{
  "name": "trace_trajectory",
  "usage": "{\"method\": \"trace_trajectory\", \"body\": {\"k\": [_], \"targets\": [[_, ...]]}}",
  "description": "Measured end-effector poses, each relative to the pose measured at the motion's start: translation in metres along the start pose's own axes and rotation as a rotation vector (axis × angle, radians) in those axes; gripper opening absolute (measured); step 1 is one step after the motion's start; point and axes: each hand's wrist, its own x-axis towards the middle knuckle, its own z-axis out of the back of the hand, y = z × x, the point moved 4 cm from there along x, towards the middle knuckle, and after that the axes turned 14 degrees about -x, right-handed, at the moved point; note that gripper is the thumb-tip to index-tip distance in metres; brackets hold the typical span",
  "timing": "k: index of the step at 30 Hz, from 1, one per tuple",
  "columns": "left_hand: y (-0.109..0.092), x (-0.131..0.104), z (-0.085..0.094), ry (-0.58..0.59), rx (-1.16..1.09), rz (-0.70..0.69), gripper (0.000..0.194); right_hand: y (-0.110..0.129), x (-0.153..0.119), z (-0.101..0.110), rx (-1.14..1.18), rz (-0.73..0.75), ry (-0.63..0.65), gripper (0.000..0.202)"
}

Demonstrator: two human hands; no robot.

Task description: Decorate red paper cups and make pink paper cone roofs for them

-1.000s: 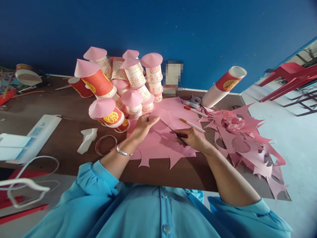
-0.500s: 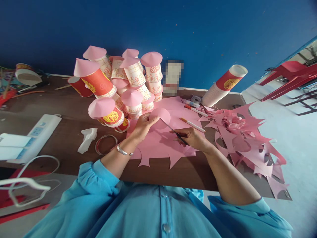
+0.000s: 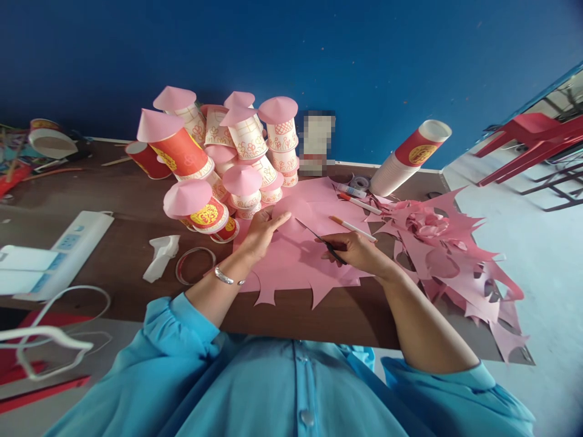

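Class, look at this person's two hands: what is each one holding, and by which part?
The right hand holds scissors by the handles. The left hand pinches a pink paper circle at its left edge.

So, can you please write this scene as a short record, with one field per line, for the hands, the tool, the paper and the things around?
left hand: left hand holds a pink paper circle by its edge
right hand: right hand grips scissors, blades pointing at the circle
paper: pink sheet lies flat on the brown table under both hands
scraps: pile of pink offcuts to the right
cups: heap of paper cups with pink cone tops, behind the left hand
cup stack: sleeve of cups lying against the blue wall
pens: two pens beyond the right hand
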Motion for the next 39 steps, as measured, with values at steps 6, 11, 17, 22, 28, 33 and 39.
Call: {"method": "trace_trajectory", "body": {"k": [6, 11, 17, 22, 28, 33, 39], "targets": [[0.005, 0.001, -0.002, -0.004, -0.220, 0.054, 0.032, 0.004, -0.001, 0.015, -0.390, 0.009, -0.138, 0.026], [0.007, 0.000, -0.004, 0.016, -0.293, 0.070, 0.032, 0.006, -0.002, 0.016, -0.484, -0.045, -0.165, 0.025], [0.007, 0.005, 0.002, -0.049, -0.294, 0.003, 0.032, 0.011, 0.000, 0.013, -0.161, 0.117, -0.057, 0.020], [0.010, 0.006, 0.004, -0.088, -0.257, -0.015, 0.035, 0.009, -0.002, 0.006, 0.179, -0.012, 0.047, 0.040], [0.011, 0.005, 0.003, -0.088, -0.254, -0.006, 0.034, 0.009, -0.002, -0.002, 0.299, -0.070, 0.084, 0.056], [0.010, 0.002, -0.001, -0.062, -0.242, 0.055, 0.033, 0.012, -0.001, -0.003, 0.292, -0.065, 0.060, 0.061], [0.010, 0.001, -0.004, -0.014, -0.242, 0.079, 0.032, 0.011, -0.001, -0.004, 0.273, -0.065, 0.046, 0.060]]}}
